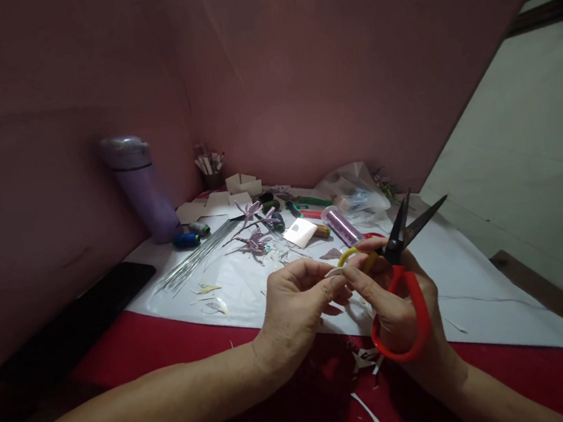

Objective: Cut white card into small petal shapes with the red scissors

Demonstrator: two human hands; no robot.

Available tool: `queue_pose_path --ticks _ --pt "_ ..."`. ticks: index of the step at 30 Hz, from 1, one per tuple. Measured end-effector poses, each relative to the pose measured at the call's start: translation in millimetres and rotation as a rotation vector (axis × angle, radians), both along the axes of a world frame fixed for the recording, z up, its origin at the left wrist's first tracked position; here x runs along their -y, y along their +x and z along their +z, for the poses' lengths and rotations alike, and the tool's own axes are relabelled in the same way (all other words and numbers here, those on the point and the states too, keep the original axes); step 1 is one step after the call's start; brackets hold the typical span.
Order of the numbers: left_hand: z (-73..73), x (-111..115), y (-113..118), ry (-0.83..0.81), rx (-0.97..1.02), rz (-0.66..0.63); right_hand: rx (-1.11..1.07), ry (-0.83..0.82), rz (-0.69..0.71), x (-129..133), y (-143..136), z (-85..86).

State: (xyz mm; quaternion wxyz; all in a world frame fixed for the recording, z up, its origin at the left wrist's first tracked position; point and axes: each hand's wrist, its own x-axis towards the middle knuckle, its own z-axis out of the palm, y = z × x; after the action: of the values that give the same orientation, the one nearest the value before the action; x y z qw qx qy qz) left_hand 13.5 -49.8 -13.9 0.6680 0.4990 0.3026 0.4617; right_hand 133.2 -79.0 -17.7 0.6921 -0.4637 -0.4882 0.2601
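My left hand (298, 303) pinches one end of a small white petal-shaped piece (335, 272) between thumb and fingers. The thumb and finger of my right hand (396, 299) meet the same piece from the other side. Red-handled scissors (415, 311) hang on my right hand, their dark blades parted and pointing up and away to the right. Behind my fingers are a yellow ring-shaped handle (347, 256) and a glitter-filled purple tube (342, 226). Paper offcuts (371, 416) lie below my hands on the red cloth.
Purple wire flowers (257, 239), thin metal wires (200, 253) and a blue thread spool (186, 240) lie on the white sheet (481, 291). A purple bottle (141, 192) stands at left by a dark flat object (85, 312). A clear plastic bag (354, 190) sits by the pink wall.
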Motion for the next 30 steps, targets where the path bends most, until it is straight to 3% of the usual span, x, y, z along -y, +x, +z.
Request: queue_pose_path --ticks 13,18,23,30 --pt "6.3 -4 -1 -0.034 0.042 -0.032 -0.051 -0.002 0.081 1 3 -5.0" --pt "3.4 -14 -5 -0.133 0.02 -0.135 0.075 -0.07 0.089 0 6 2.4" --pt "3.1 -18 -6 -0.119 -0.024 -0.143 0.167 -0.078 0.07 0 7 6.4" --pt "3.3 -13 -5 -0.004 -0.034 -0.138 -0.104 -0.208 0.153 0 9 9.5"
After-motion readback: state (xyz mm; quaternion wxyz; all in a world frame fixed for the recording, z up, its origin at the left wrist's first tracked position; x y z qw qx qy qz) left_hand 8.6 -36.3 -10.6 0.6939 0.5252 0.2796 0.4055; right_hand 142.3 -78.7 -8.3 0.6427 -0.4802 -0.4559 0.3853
